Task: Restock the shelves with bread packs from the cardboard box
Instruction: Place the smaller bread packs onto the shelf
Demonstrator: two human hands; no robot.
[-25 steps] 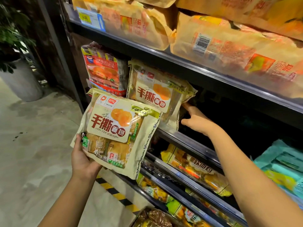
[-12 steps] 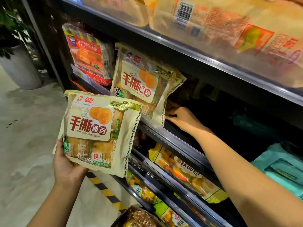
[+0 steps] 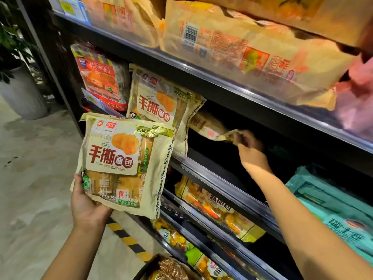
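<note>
My left hand (image 3: 86,207) grips the bottom edge of a cream bread pack (image 3: 125,162) with red characters, held upright in front of the shelf rail. An identical bread pack (image 3: 159,102) stands on the middle shelf (image 3: 218,176), leaning against the red packs. My right hand (image 3: 249,147) reaches into the dark shelf space and pinches the corner of a third bread pack (image 3: 207,126) that lies tilted behind the standing one. The cardboard box (image 3: 153,261) shows only a corner at the bottom edge, with wrapped goods inside.
Red-labelled packs (image 3: 101,81) fill the shelf's left end. Large yellow bags (image 3: 242,49) lie on the shelf above. Teal packs (image 3: 333,211) sit at the right. Lower shelves hold yellow snack packs (image 3: 214,207). A potted plant (image 3: 18,85) stands on the floor at left.
My right hand has moved from beside the standing pack deeper into the shelf and taken hold of a pack lying behind it. The left hand keeps its pack, and the view has shifted.
</note>
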